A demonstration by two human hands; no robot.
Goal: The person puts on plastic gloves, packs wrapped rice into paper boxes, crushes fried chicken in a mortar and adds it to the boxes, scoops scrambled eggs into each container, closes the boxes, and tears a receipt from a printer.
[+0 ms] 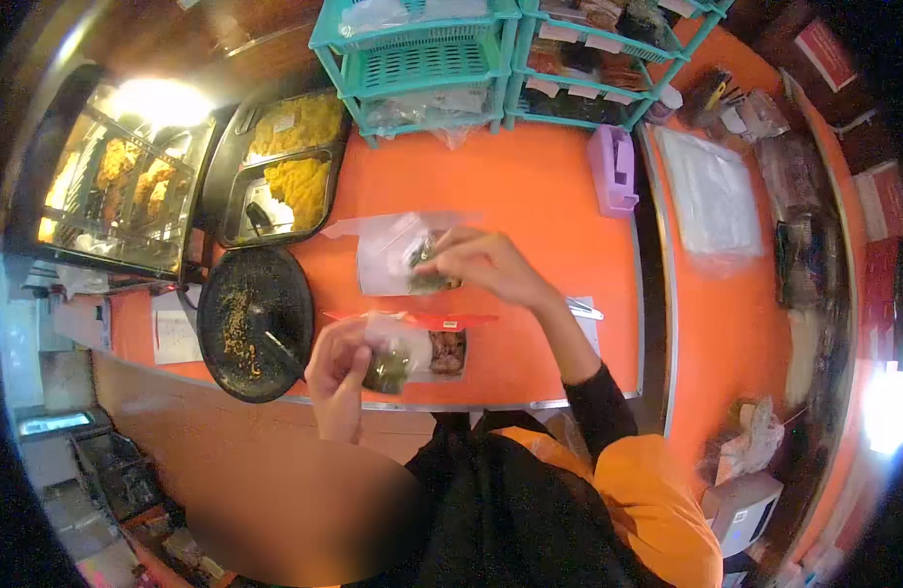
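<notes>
My left hand (336, 365) is closed on a small clear bag with dark green contents (389, 372), held near the table's front edge. Just beside that bag lies a clear pack of brown pieces (448, 353) with a red top strip. Farther back, a whitish clear bag (384, 257) rests flat on the orange table (539, 186). My right hand (483, 263) reaches over its right end, fingers pinched together. Dark green bits show under those fingers. Whether the fingers grip them or the plastic is hidden.
To the left stand a round black tray (270, 318) with crumbs, black trays of yellow food (296, 191) and a lit glass cabinet (118, 191). Teal racks (422, 69) line the back. A purple tape dispenser (613, 171) and a white-handled cutter (583, 310) are on the right.
</notes>
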